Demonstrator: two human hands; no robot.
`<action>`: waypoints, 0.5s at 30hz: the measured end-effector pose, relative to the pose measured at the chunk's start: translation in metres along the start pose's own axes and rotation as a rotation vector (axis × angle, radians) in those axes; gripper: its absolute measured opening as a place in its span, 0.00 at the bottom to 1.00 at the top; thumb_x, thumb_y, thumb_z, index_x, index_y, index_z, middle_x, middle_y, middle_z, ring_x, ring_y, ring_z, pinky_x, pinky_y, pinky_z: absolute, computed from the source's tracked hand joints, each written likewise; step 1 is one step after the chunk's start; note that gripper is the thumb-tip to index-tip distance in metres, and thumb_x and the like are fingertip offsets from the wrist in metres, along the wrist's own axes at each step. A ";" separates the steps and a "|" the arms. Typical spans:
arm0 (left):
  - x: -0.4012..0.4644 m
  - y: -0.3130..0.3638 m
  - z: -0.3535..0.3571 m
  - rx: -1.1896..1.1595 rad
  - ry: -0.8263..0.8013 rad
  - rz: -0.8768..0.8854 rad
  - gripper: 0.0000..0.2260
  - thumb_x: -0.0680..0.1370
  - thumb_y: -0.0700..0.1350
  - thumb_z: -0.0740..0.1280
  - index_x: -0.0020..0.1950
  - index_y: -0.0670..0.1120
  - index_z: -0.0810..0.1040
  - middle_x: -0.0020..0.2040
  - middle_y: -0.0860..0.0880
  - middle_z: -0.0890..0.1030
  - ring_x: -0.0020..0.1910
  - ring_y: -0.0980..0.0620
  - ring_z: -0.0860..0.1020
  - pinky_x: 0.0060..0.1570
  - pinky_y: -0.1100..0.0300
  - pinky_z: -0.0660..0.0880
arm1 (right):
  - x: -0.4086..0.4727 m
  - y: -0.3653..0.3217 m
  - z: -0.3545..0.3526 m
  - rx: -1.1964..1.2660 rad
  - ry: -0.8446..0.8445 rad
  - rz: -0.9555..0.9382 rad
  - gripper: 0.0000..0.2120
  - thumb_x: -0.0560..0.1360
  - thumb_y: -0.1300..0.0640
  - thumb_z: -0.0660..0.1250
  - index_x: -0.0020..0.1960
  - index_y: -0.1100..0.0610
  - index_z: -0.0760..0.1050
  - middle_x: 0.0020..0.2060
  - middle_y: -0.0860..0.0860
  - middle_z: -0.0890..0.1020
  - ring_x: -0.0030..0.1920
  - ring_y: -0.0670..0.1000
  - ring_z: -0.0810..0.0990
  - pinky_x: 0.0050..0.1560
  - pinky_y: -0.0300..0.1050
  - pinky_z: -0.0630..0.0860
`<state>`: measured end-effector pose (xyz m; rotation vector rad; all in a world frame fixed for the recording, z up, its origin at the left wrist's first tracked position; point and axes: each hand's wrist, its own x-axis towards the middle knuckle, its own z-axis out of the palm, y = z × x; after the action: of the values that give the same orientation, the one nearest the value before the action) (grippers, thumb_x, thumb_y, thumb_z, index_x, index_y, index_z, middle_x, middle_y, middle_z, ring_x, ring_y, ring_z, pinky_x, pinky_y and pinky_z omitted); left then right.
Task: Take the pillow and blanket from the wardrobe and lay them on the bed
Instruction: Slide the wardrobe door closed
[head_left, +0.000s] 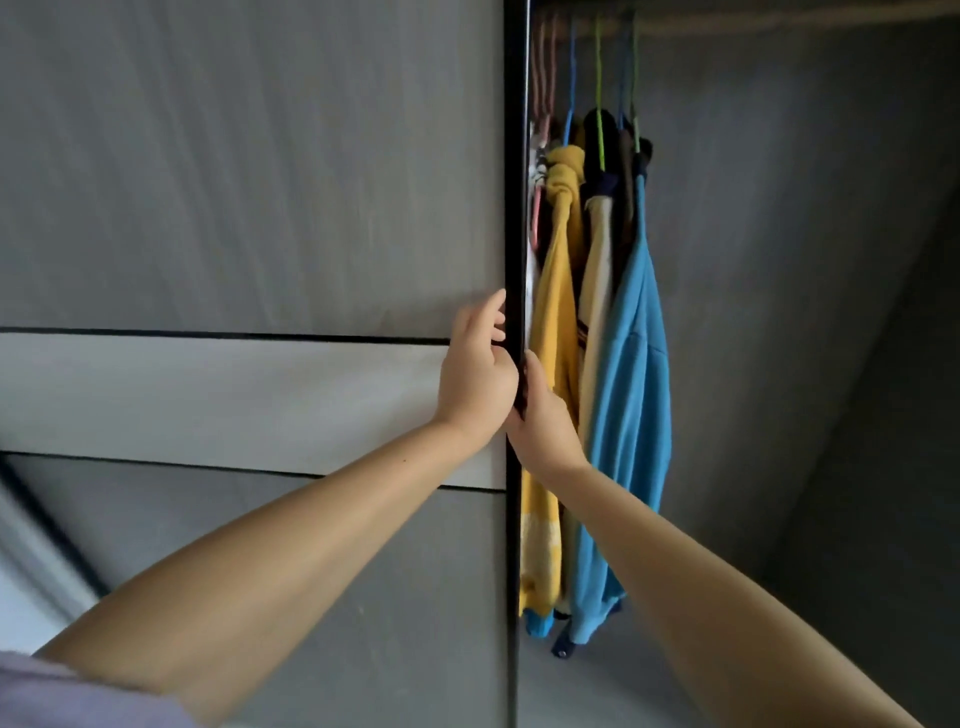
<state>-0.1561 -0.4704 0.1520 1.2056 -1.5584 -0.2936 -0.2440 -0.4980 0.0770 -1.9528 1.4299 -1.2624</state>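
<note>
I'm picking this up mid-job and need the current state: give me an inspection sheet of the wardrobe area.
Surface: grey sliding wardrobe door with a pale band across it; its black edge stands beside an open gap.
Job's things: pillow and blanket, nothing seen.
Clutter: hanging clothes in the gap, a yellow garment, a beige garment and a blue garment, on coloured hangers.
Hands: left hand and right hand both grip the door's black edge, left above right.
Cables: nothing seen.
Surroundings: dim grey wardrobe interior right of the clothes; bed, nothing seen.
</note>
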 end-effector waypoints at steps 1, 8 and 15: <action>0.000 0.001 0.001 -0.006 -0.004 0.008 0.24 0.78 0.32 0.57 0.72 0.48 0.65 0.59 0.49 0.71 0.59 0.54 0.72 0.60 0.63 0.71 | -0.002 0.000 -0.001 0.000 0.008 0.010 0.30 0.80 0.49 0.59 0.77 0.50 0.49 0.66 0.52 0.76 0.50 0.38 0.78 0.48 0.27 0.71; -0.002 0.017 0.015 0.041 -0.130 0.122 0.24 0.78 0.32 0.57 0.73 0.46 0.63 0.62 0.46 0.71 0.61 0.51 0.73 0.60 0.59 0.73 | -0.011 0.014 -0.028 -0.184 0.063 0.042 0.29 0.80 0.46 0.55 0.77 0.47 0.48 0.74 0.50 0.66 0.66 0.51 0.74 0.54 0.43 0.73; 0.012 0.052 0.043 0.301 -0.442 0.347 0.26 0.76 0.35 0.56 0.75 0.41 0.58 0.67 0.43 0.68 0.65 0.42 0.68 0.61 0.48 0.70 | -0.024 0.041 -0.076 -0.401 0.212 0.139 0.25 0.76 0.46 0.53 0.72 0.44 0.53 0.68 0.48 0.72 0.55 0.57 0.80 0.46 0.47 0.72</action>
<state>-0.2190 -0.4733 0.1804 1.1145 -2.2261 -0.0997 -0.3321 -0.4791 0.0747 -1.9596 2.0199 -1.2200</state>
